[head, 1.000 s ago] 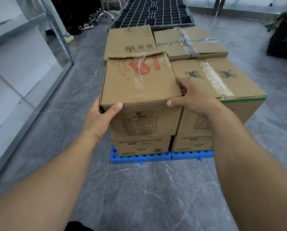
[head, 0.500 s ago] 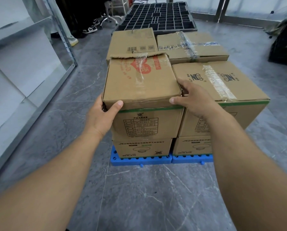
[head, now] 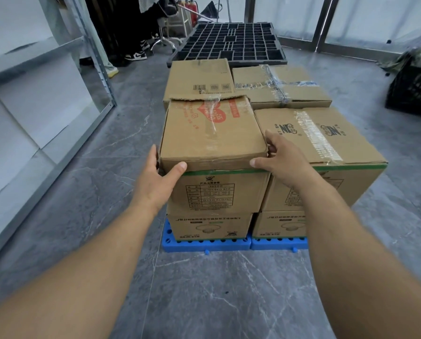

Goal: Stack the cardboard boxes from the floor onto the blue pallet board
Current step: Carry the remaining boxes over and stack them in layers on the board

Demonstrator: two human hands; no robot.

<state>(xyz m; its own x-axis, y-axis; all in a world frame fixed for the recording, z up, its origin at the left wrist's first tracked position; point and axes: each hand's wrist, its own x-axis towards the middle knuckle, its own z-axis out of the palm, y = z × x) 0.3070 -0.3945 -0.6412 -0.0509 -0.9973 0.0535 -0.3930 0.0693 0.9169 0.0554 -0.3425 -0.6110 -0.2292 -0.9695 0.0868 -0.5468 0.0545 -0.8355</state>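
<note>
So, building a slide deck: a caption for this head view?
Both hands, left and right, set a cardboard box atop stacked boxes on the blue pallet.

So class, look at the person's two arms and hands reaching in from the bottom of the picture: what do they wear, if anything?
Nothing shows on them. The left hand and right hand are bare, with no gloves, rings or bands visible on the fingers. Both forearms are bare down to the picture's edge: no sleeves, watch or wristband in view.
</note>
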